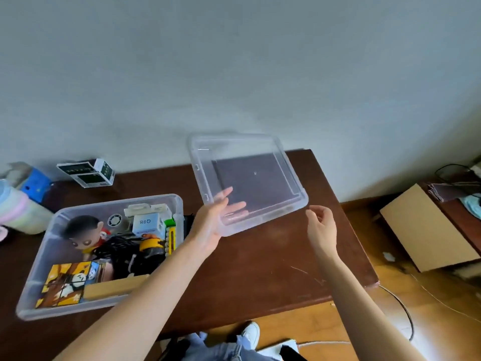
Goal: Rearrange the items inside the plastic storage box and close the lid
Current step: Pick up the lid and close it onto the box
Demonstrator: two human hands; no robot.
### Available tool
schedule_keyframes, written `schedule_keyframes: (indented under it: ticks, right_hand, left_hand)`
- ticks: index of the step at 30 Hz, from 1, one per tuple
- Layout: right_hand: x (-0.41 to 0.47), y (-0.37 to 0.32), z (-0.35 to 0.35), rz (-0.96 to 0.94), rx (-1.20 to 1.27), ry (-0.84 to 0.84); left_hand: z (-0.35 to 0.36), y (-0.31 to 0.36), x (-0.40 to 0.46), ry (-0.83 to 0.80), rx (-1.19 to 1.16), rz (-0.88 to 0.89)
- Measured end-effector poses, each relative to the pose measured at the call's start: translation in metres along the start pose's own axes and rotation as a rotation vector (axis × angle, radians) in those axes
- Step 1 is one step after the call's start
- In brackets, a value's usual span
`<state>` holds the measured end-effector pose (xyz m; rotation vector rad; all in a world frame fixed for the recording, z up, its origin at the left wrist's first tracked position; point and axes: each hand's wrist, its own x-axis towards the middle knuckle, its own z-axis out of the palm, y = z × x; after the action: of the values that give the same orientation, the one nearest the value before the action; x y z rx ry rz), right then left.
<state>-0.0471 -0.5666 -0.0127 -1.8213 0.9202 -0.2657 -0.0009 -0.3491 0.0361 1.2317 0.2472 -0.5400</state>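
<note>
Clear plastic lid [247, 178] is held tilted at its near-left corner by the left hand [213, 225]; right hand [321, 225], fingers loosely spread, seems just clear (four o'clock). Storage box [41, 259] sits at nine o'clock.

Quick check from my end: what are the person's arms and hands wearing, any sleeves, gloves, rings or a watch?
Both forearms are bare up to the frame edge, with no sleeves in view. The left hand and right hand have no gloves. No watch, bracelet or ring shows on either wrist or on the fingers.
</note>
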Motion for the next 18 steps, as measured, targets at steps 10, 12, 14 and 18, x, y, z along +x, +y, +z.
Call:
schedule_keyframes:
  ticks: [10, 12, 14, 18]
  right_hand:
    - [-0.007, -0.068, 0.066, -0.076, 0.039, -0.379]
    - [-0.022, -0.078, 0.091, -0.129, 0.032, -0.428]
    - [-0.037, -0.082, 0.113, -0.16, 0.034, -0.441]
    - [-0.072, -0.084, 0.159, -0.169, 0.033, -0.508]
  left_hand:
    - [-0.142, 0.031, -0.055, 0.118, -0.026, 0.0]
    - [-0.174, 0.037, -0.069, 0.105, -0.024, -0.006]
    - [-0.204, 0.042, -0.081, 0.086, -0.007, -0.033]
    - [-0.262, 0.054, -0.1, 0.181, 0.067, -0.076]
